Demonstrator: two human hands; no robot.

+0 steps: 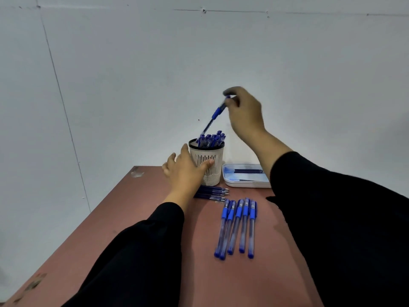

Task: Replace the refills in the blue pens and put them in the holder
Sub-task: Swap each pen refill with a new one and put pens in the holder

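Right hand [244, 114] up high, fingers [232, 100] pinching the top of a blue pen [215, 115], its tip angled down over the holder [207, 162]. Left hand [184, 171] wraps the holder's side, thumb across the slats. Holder stands at the bench's [143, 218] far edge, packed with pens. Refills [212, 192] lie just before it, a white tray [245, 177] beside it. Five pens [238, 227] wait mid-bench.
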